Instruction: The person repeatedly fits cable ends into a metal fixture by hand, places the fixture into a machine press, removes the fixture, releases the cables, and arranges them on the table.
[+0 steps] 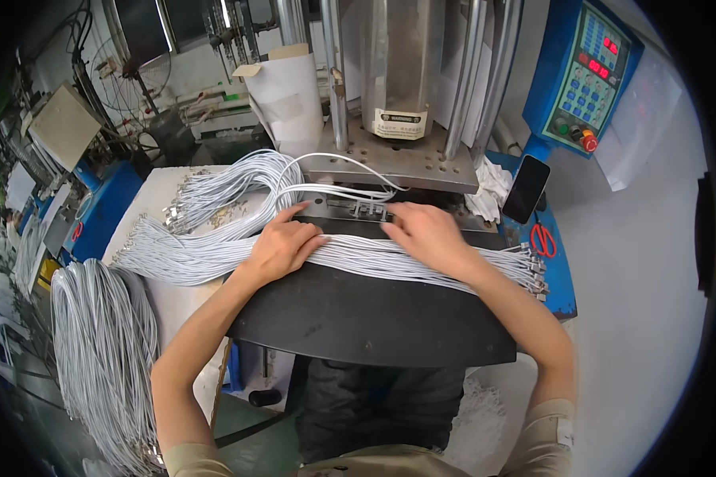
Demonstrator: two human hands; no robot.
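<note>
Well behind the tabletop's front edge (366, 357) lie cables (356, 256).

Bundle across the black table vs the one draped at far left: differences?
Pose: the front bundle lies sideways across the black table; the left bundle drapes downward.
Shape: the front bundle runs fairly straight; the left bundle bends over at its top.
Hands: the left hand overlaps the front bundle; none overlaps the left bundle.
Shared: many thin, whitish cables.

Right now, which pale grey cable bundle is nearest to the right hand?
The front bundle, stretched across the black work surface, passing beneath the right hand; the lower-left bundle and curved rear bundle sit farther left.
</note>
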